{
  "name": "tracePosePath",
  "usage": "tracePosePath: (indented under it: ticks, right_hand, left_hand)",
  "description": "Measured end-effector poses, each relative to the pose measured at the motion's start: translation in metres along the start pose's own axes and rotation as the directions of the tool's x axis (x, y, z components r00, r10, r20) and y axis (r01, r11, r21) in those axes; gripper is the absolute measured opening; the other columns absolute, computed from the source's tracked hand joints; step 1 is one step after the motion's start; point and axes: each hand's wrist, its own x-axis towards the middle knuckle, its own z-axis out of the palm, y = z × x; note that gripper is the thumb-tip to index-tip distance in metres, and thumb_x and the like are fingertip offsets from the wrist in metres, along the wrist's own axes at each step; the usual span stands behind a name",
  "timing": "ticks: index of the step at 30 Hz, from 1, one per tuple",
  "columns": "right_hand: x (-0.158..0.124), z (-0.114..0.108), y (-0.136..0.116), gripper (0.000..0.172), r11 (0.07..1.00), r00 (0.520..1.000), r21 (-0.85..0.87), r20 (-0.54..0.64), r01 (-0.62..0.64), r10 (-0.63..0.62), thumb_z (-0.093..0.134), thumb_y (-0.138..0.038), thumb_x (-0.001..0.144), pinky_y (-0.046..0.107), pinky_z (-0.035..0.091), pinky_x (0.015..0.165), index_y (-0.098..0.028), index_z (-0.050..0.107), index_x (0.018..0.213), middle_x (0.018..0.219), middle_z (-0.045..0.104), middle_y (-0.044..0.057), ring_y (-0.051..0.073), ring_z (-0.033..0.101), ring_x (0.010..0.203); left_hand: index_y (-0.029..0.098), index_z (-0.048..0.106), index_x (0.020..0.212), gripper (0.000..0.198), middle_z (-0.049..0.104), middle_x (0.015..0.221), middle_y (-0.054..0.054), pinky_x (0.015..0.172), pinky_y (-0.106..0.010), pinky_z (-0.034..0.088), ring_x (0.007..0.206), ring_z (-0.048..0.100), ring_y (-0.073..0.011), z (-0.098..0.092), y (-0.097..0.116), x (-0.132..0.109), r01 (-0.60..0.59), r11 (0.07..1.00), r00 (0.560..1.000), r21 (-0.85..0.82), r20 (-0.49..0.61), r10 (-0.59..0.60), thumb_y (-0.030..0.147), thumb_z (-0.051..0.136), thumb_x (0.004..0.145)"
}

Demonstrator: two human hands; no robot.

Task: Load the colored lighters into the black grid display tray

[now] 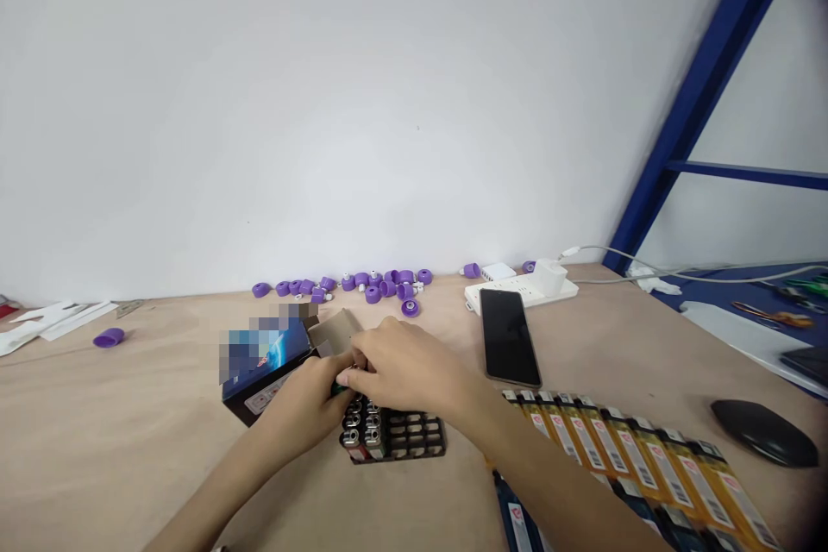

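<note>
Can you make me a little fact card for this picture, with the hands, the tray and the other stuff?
Hands: left hand and right hand meeting; their grip is mostly hidden
Tray: black tray, metal-topped lighters standing in its left part
Box: blue box, flap open
Phone: dark phone, overlapping white power strip
Near wall: purple caps
Front right: yellow lighters
</note>
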Motion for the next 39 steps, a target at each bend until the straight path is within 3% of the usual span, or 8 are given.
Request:
tracePosePath:
  ticks: [12,18,23,26,29,32,35,39]
  right_hand:
    - [0.002,0.007,-0.001,0.021,0.998,0.999,0.053,-0.021,0.045,-0.044,0.064,-0.029,0.087,0.029,0.03,0.047,-0.01,0.074,0.084,0.082,0.072,0.015,0.025,0.065,0.069]
    - [0.006,0.001,0.001,0.012,0.958,0.981,0.233,-0.138,0.169,-0.139,0.063,-0.024,0.089,0.022,0.045,0.059,-0.016,0.073,0.092,0.079,0.072,0.003,0.013,0.063,0.068]
    - [0.004,-0.02,0.014,0.016,0.855,0.953,0.495,-0.303,0.153,0.005,0.063,-0.016,0.081,0.021,0.051,0.068,-0.019,0.07,0.095,0.079,0.072,0.0,0.013,0.066,0.073]
    - [0.0,-0.034,0.031,0.021,0.918,0.934,0.393,-0.344,0.049,0.097,0.06,-0.013,0.081,0.022,0.05,0.069,-0.022,0.067,0.099,0.084,0.071,-0.001,0.013,0.065,0.077]
    - [-0.005,-0.043,0.047,0.023,0.982,0.961,0.158,-0.24,-0.101,0.137,0.055,-0.01,0.081,0.024,0.042,0.059,-0.022,0.067,0.096,0.078,0.068,0.0,0.014,0.061,0.072]
    - [-0.01,-0.043,0.054,0.024,0.99,0.99,0.058,-0.044,-0.128,0.131,0.057,-0.003,0.072,0.025,0.034,0.052,-0.02,0.07,0.083,0.068,0.065,0.001,0.016,0.057,0.065]
    - [-0.01,-0.036,0.046,0.027,0.993,0.979,0.046,0.182,-0.106,0.096,0.06,-0.001,0.068,0.023,0.036,0.051,-0.019,0.071,0.084,0.075,0.069,0.001,0.015,0.06,0.066]
    - [-0.004,-0.021,0.025,0.021,0.996,0.921,0.017,0.384,-0.086,0.073,0.065,-0.003,0.068,0.023,0.036,0.047,-0.014,0.071,0.084,0.07,0.067,0.002,0.015,0.058,0.059]
  left_hand:
    - [0.016,0.072,0.088,0.043,0.077,0.086,-0.002,0.067,-0.027,0.048,0.082,0.07,-0.0227,0.002,-0.004,0.003,-0.042,0.985,0.997,-0.169,-0.074,0.03,0.002,0.04,0.064]
    - [0.017,0.068,0.099,0.033,0.073,0.096,-0.002,0.077,-0.028,0.049,0.091,0.066,-0.0208,-0.004,0.003,-0.003,-0.071,0.969,0.972,-0.237,-0.235,0.014,0.008,0.045,0.077]
    - [0.018,0.056,0.118,0.03,0.064,0.073,0.003,0.052,-0.025,0.044,0.059,0.058,-0.0152,-0.005,0.009,-0.005,-0.004,0.989,0.962,-0.15,-0.269,-0.037,0.029,0.051,0.091]
    - [0.018,0.058,0.115,0.03,0.067,0.083,-0.003,0.056,-0.03,0.047,0.062,0.06,-0.0174,-0.001,0.006,-0.004,0.024,0.999,0.963,-0.034,-0.269,-0.032,0.033,0.051,0.091]
    - [0.018,0.06,0.121,0.036,0.064,0.115,-0.012,0.085,-0.043,0.052,0.101,0.063,-0.0279,0.004,0.004,-0.006,-0.03,0.999,0.97,0.024,-0.242,0.035,0.034,0.055,0.089]
    - [0.019,0.05,0.137,0.053,0.045,0.145,-0.017,0.107,-0.053,0.043,0.134,0.045,-0.0356,0.007,0.005,-0.013,-0.082,0.991,0.99,0.107,-0.106,0.094,0.038,0.058,0.088]
    - [0.02,0.04,0.145,0.062,0.032,0.155,-0.018,0.112,-0.058,0.037,0.142,0.036,-0.0383,0.005,0.006,-0.017,-0.108,0.983,0.994,0.15,0.022,0.106,0.04,0.059,0.089]
    - [0.022,0.045,0.139,0.057,0.036,0.153,-0.017,0.11,-0.055,0.042,0.14,0.039,-0.0386,-0.003,0.007,-0.017,-0.097,0.987,0.994,0.125,0.054,0.09,0.042,0.06,0.088]
